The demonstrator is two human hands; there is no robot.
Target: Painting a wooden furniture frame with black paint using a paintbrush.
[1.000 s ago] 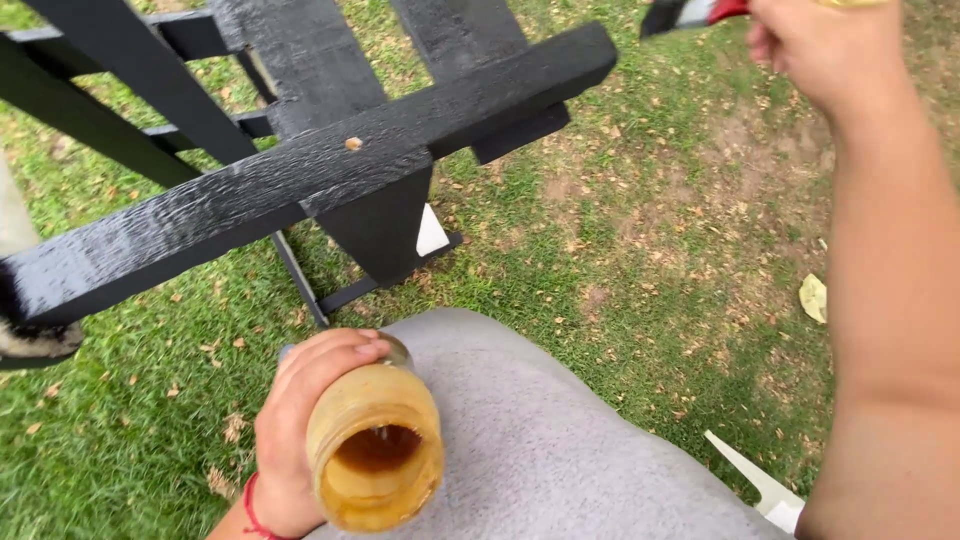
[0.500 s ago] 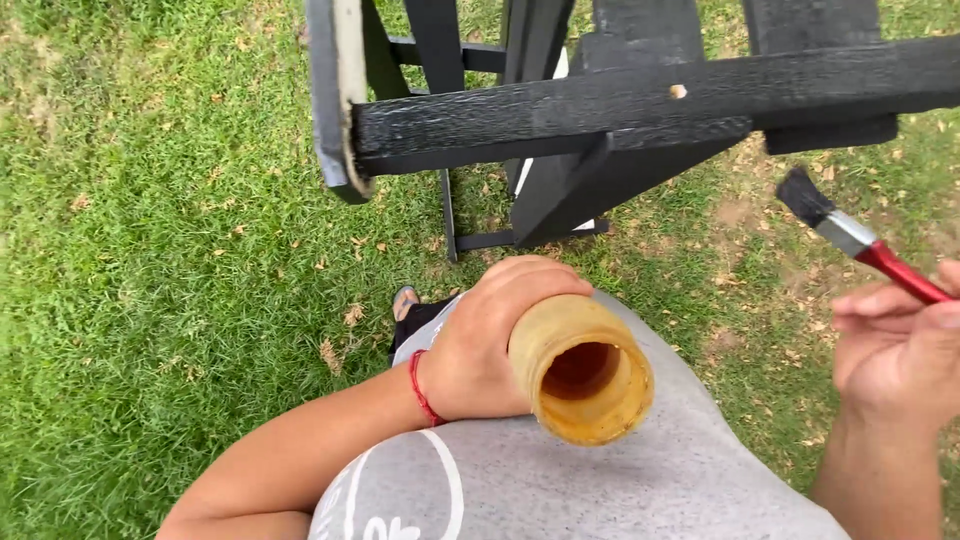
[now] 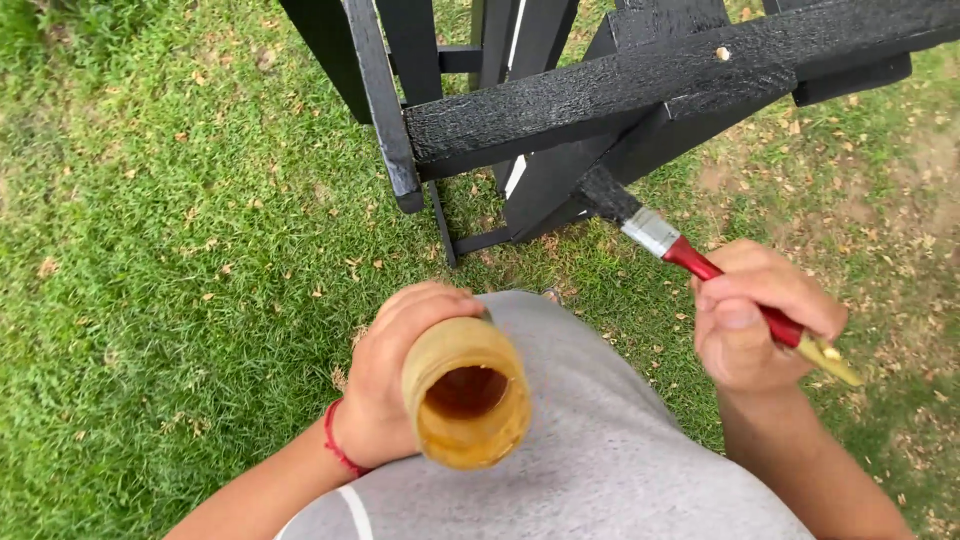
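From where I watch, the far left of the view is just grass (image 3: pixel 150 250), green with a scatter of small dry leaves. Moving in, my left hand (image 3: pixel 395 375) is wrapped around a yellowish jar (image 3: pixel 465 395) — fingers curled over its side, thumb side up, a red string bracelet (image 3: pixel 338 450) on the wrist. The jar is tipped so its open mouth faces the camera, and the inside looks stained amber-brown; I cannot tell how much is in it. It sits in front of my grey shirt (image 3: pixel 600 460), which fills the bottom middle of the view.

Above the jar stands a black painted wooden frame (image 3: pixel 620 90), its boards crossing at angles, one long beam running up toward the right with a small pale bolt head (image 3: pixel 722 53) showing on it. Thin black legs reach down into the grass below it.

Further right, my right hand (image 3: pixel 755 320) is clenched on a paintbrush (image 3: pixel 700 265) — red handle through the fist, its yellowish end sticking out past the fingers at the lower right. The metal band and dark bristles point up-left, the bristle tip touching the underside of the frame. Past that, the ground turns patchier, bare dirt showing through the grass.
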